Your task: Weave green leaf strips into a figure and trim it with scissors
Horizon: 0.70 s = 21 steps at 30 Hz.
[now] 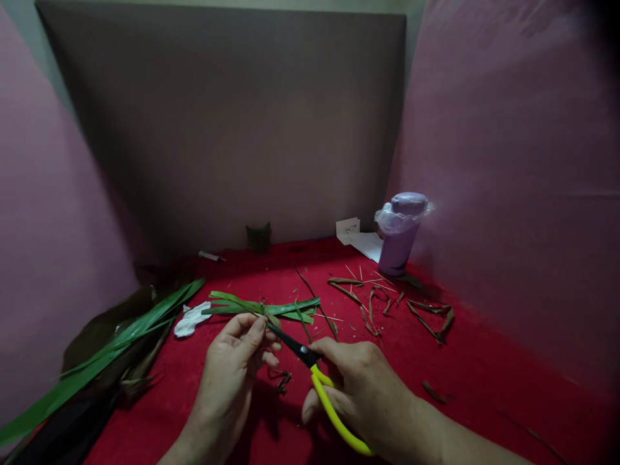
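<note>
My right hand (pixel 363 381) is wrapped round a pair of scissors (pixel 334 413) with yellow handles and black blades. The blades point up and left, their tips right at the fingertips of my left hand (pixel 237 355). Thumb and index finger of that hand are pinched together on something small that I cannot make out. Just behind the fingertips lie cut green leaf strips (pixel 290 309), with a brownish piece among them. Below the blades is a small dark twisted scrap (pixel 281 381) on the red cloth (pixel 300 439).
Long green leaves (pixel 116 352) and a crumpled white tissue (pixel 192 320) lie at left. Dried brown strips (pixel 438 316) and thin sticks (pixel 382 279) are scattered at right. A purple tumbler (pixel 398 242), white papers (pixel 368 245), and a small syringe-like tube (pixel 210 256) stand or lie farther back.
</note>
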Available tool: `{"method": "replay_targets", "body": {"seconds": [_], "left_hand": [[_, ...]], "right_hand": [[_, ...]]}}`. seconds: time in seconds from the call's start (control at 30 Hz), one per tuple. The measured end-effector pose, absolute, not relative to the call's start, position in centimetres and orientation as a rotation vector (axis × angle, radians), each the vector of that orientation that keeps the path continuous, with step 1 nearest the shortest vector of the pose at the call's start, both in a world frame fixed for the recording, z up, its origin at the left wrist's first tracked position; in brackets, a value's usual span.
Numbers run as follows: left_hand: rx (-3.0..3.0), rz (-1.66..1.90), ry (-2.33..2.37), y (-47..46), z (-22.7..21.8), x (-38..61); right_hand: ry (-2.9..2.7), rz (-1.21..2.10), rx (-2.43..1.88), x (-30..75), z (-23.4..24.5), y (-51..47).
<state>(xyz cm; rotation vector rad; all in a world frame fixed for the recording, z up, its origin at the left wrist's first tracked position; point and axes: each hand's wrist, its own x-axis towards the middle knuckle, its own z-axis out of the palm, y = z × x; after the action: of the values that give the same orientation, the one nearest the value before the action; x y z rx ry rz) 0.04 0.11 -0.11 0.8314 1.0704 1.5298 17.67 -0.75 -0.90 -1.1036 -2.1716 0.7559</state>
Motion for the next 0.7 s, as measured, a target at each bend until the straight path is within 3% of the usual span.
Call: {"method": "replay_targets", "body": {"seconds": [0.7], "left_hand": [[0.822,1.508,1.090,-0.08,-0.06,0.00]], "right_hand": [[-2.175,0.709,-1.170,17.44,-1.21,-0.48]]}}
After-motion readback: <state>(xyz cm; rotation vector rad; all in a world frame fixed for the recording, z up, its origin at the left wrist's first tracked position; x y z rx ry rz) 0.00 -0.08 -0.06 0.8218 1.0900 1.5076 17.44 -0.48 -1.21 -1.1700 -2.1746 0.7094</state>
